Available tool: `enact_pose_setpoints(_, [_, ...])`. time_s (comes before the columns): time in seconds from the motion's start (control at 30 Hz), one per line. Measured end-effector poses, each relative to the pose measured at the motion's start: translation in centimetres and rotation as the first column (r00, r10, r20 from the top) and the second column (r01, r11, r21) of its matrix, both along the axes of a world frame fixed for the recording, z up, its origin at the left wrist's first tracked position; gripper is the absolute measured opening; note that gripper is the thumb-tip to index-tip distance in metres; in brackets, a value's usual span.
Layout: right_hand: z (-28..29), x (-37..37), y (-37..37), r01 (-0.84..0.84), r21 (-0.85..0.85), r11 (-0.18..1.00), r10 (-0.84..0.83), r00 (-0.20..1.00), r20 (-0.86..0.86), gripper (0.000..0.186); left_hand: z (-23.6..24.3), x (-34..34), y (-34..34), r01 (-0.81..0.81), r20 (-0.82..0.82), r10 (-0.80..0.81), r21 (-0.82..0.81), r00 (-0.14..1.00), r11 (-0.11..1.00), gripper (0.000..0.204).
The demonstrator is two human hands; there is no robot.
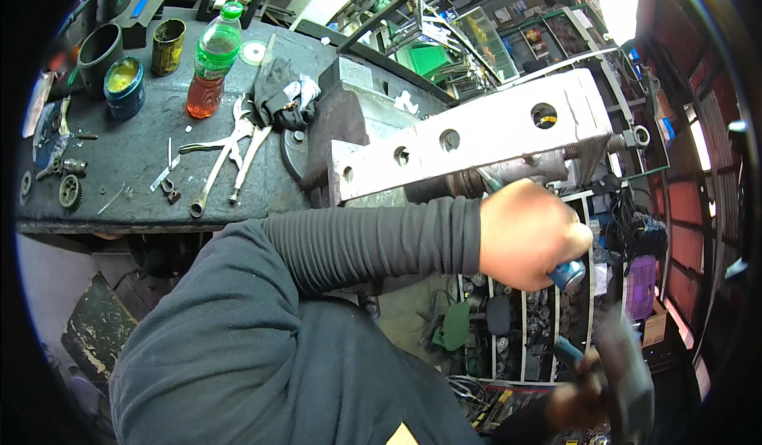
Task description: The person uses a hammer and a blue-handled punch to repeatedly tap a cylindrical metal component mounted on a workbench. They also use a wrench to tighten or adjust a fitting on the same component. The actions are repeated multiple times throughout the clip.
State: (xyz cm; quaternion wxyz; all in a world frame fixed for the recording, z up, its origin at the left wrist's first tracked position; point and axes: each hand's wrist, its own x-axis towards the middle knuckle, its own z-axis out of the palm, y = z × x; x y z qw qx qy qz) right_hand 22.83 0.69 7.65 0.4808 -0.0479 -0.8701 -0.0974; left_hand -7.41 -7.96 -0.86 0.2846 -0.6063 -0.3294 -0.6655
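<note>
Grip of the left hand (524, 235), right of centre, wraps a blue-handled tool (568, 275) just below the drilled metal bar (494, 131), whose long axis rises toward upper right; the blurred right hand (577, 404), lower right, lies farther, its hold unclear.

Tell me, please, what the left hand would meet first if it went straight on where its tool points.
Probably the rod beneath the bar; the tool looks close to it, though depth is unclear.
</note>
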Motion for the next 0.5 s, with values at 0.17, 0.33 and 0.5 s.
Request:
enact_pose_setpoints(0.17, [1.6,1.4,0.6,0.097,0.138,0.986,-0.094,0.995,-0.032,0.04,0.1,-0.4,-0.7,0.072,0.005,-0.072,-0.008,0.997,0.997,0.026])
enact_pose_setpoints(0.33, [-0.3,-3.3,0.2,0.028,0.256,0.966,0.001,0.994,-0.112,0.037,-0.1,-0.4,-0.3,0.045,0.001,-0.045,-0.054,0.999,0.998,0.023])
enact_pose_setpoints(0.5, [3.1,-2.4,-5.0,0.179,0.404,0.897,-0.242,0.964,0.108,0.054,0.0,-0.7,-0.7,0.052,-0.004,-0.052,-0.043,0.999,0.998,0.025])
